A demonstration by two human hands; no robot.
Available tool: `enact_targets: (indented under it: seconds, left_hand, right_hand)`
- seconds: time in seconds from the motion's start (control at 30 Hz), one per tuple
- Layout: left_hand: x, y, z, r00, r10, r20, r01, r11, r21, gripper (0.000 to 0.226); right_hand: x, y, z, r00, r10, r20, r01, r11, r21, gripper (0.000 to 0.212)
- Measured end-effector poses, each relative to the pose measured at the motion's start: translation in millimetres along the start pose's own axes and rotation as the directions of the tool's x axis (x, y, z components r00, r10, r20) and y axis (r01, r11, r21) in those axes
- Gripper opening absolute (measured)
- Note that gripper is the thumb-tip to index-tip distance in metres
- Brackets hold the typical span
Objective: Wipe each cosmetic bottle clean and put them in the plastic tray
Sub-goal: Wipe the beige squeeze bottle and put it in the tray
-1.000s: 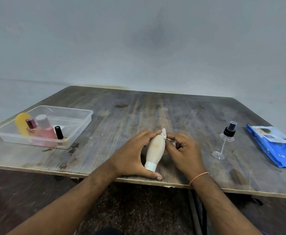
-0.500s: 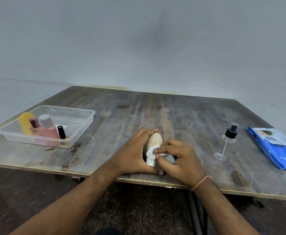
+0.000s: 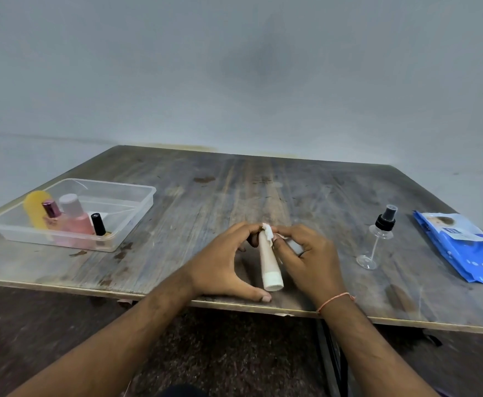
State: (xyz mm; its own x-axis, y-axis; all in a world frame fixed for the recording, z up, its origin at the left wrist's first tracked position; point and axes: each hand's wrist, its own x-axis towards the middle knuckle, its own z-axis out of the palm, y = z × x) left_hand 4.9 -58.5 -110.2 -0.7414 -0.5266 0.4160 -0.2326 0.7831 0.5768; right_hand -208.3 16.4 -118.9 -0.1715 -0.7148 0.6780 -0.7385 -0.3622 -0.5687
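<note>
Near the front edge of the tabletop (image 3: 306, 190): two bare hands work on one tube.
Tube: the beige tube (image 3: 268, 257) has a white cap and lies close to the front edge, cap end toward the person, thin end pointing away.
Left hand: the left hand (image 3: 220, 262) is curved wide open like a big C – fingertips touch the far end of the tube, and the thumb reaches to the cap end, its tip on the tabletop just beside the cap.
Right hand: the right hand (image 3: 306, 253) has its fingers pinched together on a small white wipe (image 3: 268, 232), pressed on the far end of the tube.
Wrist: a thin orange thread (image 3: 333, 300) goes around the right wrist.
Tray: the clear plastic tray (image 3: 131, 213) sits far to the left on the tabletop, well apart from the hands.
In the tray: a yellow bottle (image 3: 35, 209), a small bottle with a dark pink cap (image 3: 51, 213), a pink bottle (image 3: 75, 219) and a little black-capped bottle (image 3: 98, 224) – all crowded in the near left part.
Spray bottle: a clear spray bottle (image 3: 377, 239) with a black top stands to the right of the hands, not touched.
Wipe pack: a blue wipe pack (image 3: 463, 247) lies flat at the far right.
</note>
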Motion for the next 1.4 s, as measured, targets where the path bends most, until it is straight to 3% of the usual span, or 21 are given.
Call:
enact_targets:
  seconds: [0.13,0.4,0.67,0.97,1.27,1.4]
  left_hand:
    - [2,-2,1,1.000,-0.001,0.018,0.001,1.000,0.003,0.103]
    - [1,-6,2,0.999,-0.047,0.020,0.047,0.999,0.001,0.119]
    - [2,-10,2,0.996,-0.092,0.012,0.092,0.996,0.009,0.120]
    - [5,-4,1,0.997,-0.044,0.060,0.045,0.999,-0.002,0.108]
    - [3,-6,-2,0.988,-0.153,-0.022,0.150,0.985,-0.081,0.120]
    - [2,-5,-4,0.987,-0.157,-0.030,0.153,0.981,-0.123,0.117]
  right_hand:
    - [-1,-2,-1,0.999,0.022,0.027,-0.024,0.996,0.081,0.019]
    - [0,-3,0,0.998,0.034,0.045,-0.040,0.991,0.131,0.017]
    - [-5,-5,-3,0.991,-0.075,0.108,0.052,0.979,0.200,0.011]
    - [-1,-2,0,1.000,0.027,-0.010,-0.026,0.992,0.120,0.014]
    - [-6,-11,-5,0.975,-0.125,0.181,0.084,0.972,0.219,0.016]
    - [-6,-11,-6,0.980,-0.107,0.168,0.065,0.969,0.240,0.011]
